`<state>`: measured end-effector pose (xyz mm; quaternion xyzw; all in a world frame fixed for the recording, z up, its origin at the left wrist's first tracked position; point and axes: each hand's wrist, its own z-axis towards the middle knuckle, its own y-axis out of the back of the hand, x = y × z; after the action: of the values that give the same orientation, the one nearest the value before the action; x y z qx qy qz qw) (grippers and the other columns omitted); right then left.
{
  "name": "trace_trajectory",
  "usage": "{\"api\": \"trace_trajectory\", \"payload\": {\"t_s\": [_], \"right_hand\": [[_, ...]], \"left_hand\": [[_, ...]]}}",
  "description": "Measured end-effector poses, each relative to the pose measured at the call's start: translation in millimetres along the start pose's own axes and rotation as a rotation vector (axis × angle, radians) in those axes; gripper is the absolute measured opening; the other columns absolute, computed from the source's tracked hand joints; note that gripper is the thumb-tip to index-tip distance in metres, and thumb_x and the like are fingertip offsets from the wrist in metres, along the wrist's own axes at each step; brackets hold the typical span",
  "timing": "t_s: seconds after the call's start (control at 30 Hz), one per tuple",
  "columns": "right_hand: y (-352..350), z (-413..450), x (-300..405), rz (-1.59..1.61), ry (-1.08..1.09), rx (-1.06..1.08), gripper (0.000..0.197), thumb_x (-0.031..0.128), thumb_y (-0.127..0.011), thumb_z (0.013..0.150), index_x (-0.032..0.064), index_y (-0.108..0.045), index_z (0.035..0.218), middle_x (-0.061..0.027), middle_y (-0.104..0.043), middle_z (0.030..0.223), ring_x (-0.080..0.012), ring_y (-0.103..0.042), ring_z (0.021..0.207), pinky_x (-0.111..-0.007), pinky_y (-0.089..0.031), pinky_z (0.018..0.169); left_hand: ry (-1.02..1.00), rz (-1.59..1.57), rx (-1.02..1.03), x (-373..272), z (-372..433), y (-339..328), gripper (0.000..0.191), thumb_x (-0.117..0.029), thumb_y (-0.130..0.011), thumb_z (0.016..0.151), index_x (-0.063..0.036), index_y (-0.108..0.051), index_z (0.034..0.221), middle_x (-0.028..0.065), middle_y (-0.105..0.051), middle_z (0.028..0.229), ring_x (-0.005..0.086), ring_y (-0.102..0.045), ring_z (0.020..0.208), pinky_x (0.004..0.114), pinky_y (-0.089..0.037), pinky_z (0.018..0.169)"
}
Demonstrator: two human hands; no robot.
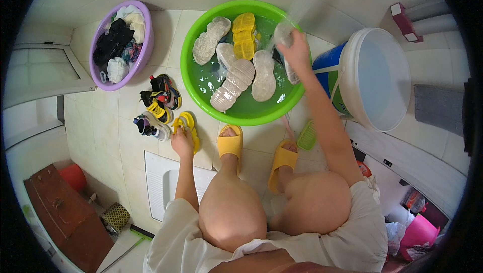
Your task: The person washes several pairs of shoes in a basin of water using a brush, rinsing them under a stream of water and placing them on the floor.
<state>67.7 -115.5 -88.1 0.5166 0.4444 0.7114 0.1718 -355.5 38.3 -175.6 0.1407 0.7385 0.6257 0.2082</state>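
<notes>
My right hand (296, 52) grips a pale-soled shoe (283, 34) above the right side of a green plastic basin (185, 65). Water fills the basin, and several shoes float in it with their soles up. Among them are a yellow sole (244, 39), a bumpy whitish sole (212, 41), a ridged beige sole (233, 84) and a smooth beige one (263, 76). To the left of my foot, my left hand (182, 144) has its fingers closed on a yellow shoe (192, 131) at floor level. Black-and-yellow shoes (160, 101) and a white-and-dark shoe (153, 125) stand beside it.
A purple tub (148, 46) of clothes stands at the back left. Right of the basin is a large white bucket (383, 80) of water. A green scrub brush (306, 135) lies near my right slipper (283, 163). A squat toilet (158, 182) is set into the floor.
</notes>
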Motion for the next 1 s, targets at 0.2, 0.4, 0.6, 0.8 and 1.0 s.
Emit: {"api": "trace_trajectory", "payload": {"t_s": [0.2, 0.4, 0.6, 0.8, 1.0], "right_hand": [[27.2, 29.0, -7.4, 1.281, -0.464, 0.347, 0.048, 0.031, -0.059, 0.08, -0.0035, -0.05, 0.113, -0.0144, -0.056, 0.113, -0.0246, -0.057, 0.096, -0.033, -0.047, 0.08], [19.0, 12.6, 21.2, 1.954, -0.375, 0.697, 0.049, 0.038, -0.034, 0.092, 0.0016, -0.042, 0.125, -0.0165, -0.052, 0.119, -0.0327, -0.053, 0.105, -0.051, -0.046, 0.083], [16.9, 17.6, 21.1, 2.021, -0.411, 0.627, 0.049, 0.039, -0.03, 0.093, 0.0027, -0.042, 0.125, -0.0181, -0.051, 0.119, -0.0352, -0.054, 0.104, -0.055, -0.045, 0.084], [-6.4, 32.6, -2.3, 1.908, -0.447, 0.53, 0.034, 0.03, -0.043, 0.092, 0.0021, -0.056, 0.107, -0.0114, -0.063, 0.098, -0.0218, -0.062, 0.086, -0.035, -0.051, 0.08], [-0.2, 37.2, -16.3, 1.818, -0.439, 0.621, 0.036, 0.033, -0.045, 0.091, 0.0023, -0.055, 0.107, -0.0112, -0.062, 0.097, -0.0215, -0.062, 0.085, -0.034, -0.051, 0.078]], "left_hand": [[0.006, -0.003, -0.025, 2.7, 13.4, 1.6, 0.028, -0.023, -0.061, 0.076, -0.0038, -0.056, 0.097, 0.0144, -0.062, 0.084, 0.0335, -0.053, 0.079, 0.043, -0.042, 0.072], [-0.155, -0.033, -0.206, -46.4, 24.2, 49.1, 0.031, -0.015, -0.06, 0.077, -0.0031, -0.053, 0.105, 0.0153, -0.056, 0.101, 0.0327, -0.051, 0.087, 0.043, -0.039, 0.079], [-0.739, -0.765, -0.267, -205.0, 70.2, 156.0, 0.031, 0.004, -0.056, 0.074, -0.0008, -0.053, 0.105, 0.0149, -0.055, 0.103, 0.0319, -0.051, 0.097, 0.037, -0.04, 0.085], [-1.141, -0.832, -0.112, -318.2, 127.6, 158.0, 0.032, 0.004, -0.055, 0.073, -0.0022, -0.056, 0.105, 0.0154, -0.058, 0.101, 0.0334, -0.052, 0.094, 0.039, -0.043, 0.082], [-1.104, -0.313, 0.117, -347.8, 153.2, 146.3, 0.015, -0.013, -0.053, 0.077, -0.0044, -0.064, 0.082, 0.0145, -0.061, 0.085, 0.0351, -0.053, 0.08, 0.042, -0.044, 0.074]]}}
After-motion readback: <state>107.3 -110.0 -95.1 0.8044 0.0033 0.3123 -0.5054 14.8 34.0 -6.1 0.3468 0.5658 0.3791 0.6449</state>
